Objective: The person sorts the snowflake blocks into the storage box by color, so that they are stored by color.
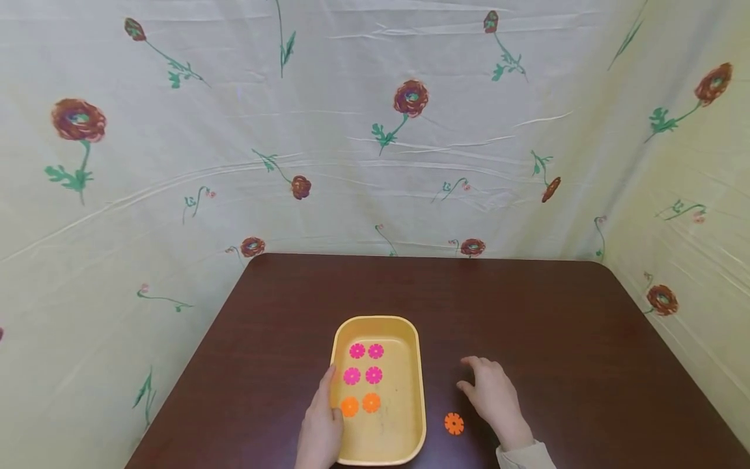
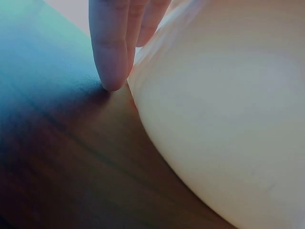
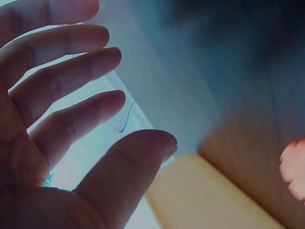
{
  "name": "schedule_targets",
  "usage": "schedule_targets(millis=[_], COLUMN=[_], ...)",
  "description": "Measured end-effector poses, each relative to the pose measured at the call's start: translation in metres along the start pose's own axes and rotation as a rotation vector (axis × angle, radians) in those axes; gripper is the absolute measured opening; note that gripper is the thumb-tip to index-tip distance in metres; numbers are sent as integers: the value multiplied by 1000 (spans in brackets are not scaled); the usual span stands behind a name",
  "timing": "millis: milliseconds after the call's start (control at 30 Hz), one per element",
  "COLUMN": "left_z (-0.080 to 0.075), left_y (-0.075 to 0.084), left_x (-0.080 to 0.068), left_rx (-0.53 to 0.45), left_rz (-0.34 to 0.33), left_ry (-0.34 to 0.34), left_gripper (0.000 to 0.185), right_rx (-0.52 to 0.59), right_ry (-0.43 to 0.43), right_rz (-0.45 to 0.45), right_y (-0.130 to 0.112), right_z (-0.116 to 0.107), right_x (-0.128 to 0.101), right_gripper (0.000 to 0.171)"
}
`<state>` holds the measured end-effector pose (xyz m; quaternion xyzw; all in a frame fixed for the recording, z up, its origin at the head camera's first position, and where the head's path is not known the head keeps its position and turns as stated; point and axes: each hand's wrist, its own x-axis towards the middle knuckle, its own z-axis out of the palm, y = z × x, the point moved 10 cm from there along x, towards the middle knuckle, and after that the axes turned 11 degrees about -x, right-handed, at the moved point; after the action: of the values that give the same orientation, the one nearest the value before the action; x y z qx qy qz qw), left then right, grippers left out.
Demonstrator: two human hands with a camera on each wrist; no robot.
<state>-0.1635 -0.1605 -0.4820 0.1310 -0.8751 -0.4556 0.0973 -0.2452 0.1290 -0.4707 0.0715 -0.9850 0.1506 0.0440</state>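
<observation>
A yellow tray (image 1: 417, 391) stands on the dark wooden table (image 1: 527, 312) and holds several flower-shaped discs: pink ones (image 1: 357, 350) toward the far end and two orange ones (image 1: 370, 402) nearer me. My left hand (image 1: 321, 423) rests against the tray's left wall, its straight fingers (image 2: 110, 43) touching the table beside the tray's pale side (image 2: 228, 119). My right hand (image 1: 495, 394) hovers over the table to the right of the tray, fingers (image 3: 71, 71) spread and holding nothing. One orange disc (image 1: 454, 423) lies on the table between the tray and my right hand.
A cream cloth printed with red flowers (image 1: 410, 99) hangs behind and on both sides of the table. The table's far edge (image 1: 428, 256) runs along the cloth. A light sleeve cuff (image 1: 527, 456) shows at my right wrist.
</observation>
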Motion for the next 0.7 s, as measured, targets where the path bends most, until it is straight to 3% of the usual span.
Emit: schedule_targets(millis=[300, 700], left_z=[-3, -2], left_y=[1, 0], left_x=[7, 7], left_rx=[1, -2], left_rz=[25, 0], left_ry=[-4, -20], left_gripper=[70, 69], right_rx=[-52, -132], right_ry=[46, 93], right_rz=[11, -19], right_y=[11, 26], right_z=[-2, -3], right_x=[-10, -21], right_gripper=[42, 38])
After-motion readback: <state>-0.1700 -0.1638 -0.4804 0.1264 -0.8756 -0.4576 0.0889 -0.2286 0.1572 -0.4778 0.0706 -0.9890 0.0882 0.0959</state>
